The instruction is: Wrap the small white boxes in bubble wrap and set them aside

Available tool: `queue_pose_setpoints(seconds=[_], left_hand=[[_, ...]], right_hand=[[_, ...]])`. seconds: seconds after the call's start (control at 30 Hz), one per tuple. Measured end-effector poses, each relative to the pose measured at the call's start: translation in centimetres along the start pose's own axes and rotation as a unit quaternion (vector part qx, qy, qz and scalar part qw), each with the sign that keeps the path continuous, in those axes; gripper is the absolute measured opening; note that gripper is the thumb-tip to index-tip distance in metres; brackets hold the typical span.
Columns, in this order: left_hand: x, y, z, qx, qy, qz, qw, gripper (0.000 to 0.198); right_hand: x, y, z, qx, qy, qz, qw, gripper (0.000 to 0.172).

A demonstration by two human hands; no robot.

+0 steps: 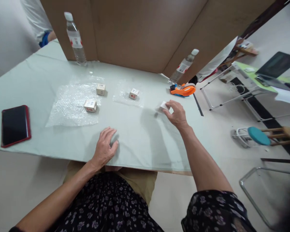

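Observation:
At the right of the table, my right hand [176,112] pinches a small white box [163,105] between thumb and fingers; most of its far side is visible only in part. My left hand [106,141] rests on the cloth near the front edge, fingers loosely spread, holding nothing. Ahead and to the left of it, one small printed box [90,105] and another small box [101,89] stand on a large bubble wrap sheet [62,106]. A third small box [134,93] sits on a smaller bubble wrap sheet [120,96], mid-table.
An orange tape dispenser [183,90] lies beyond my right hand. Tall cardboard panels [135,35] wall off the back, with one water bottle [76,42] and another bottle [184,66] before them. A red-edged tablet [15,126] lies far left. A person's arm [50,36] shows behind.

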State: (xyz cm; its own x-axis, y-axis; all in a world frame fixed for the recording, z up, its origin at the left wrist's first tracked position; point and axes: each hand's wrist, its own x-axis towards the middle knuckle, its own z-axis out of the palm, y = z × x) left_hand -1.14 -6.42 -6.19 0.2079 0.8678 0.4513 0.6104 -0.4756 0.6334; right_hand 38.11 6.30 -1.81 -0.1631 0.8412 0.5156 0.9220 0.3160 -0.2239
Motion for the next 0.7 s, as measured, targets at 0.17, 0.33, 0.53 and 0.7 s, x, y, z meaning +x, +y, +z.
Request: queue_pose_setpoints(seconds=[0.17,0.33,0.53,0.7], left_hand=[[0.2,0.1,0.0,0.025,-0.006,0.018,1.000,0.036],[0.2,0.1,0.1,0.018,-0.003,0.016,1.000,0.031],[0.2,0.1,0.2,0.006,-0.003,0.013,1.000,0.029],[0.1,0.1,0.2,-0.002,0.006,0.006,1.000,0.029]], right_hand=[[2.8,4.2,2.2,0.004,-0.059,0.014,0.998,0.031],[2.4,5.6,2.9,-0.007,-0.085,0.030,0.996,0.034],[2.5,4.7,2.8,-0.039,-0.097,0.073,0.992,0.033],[3.4,3.9,2.3,-0.044,-0.127,0.089,0.987,0.027]])
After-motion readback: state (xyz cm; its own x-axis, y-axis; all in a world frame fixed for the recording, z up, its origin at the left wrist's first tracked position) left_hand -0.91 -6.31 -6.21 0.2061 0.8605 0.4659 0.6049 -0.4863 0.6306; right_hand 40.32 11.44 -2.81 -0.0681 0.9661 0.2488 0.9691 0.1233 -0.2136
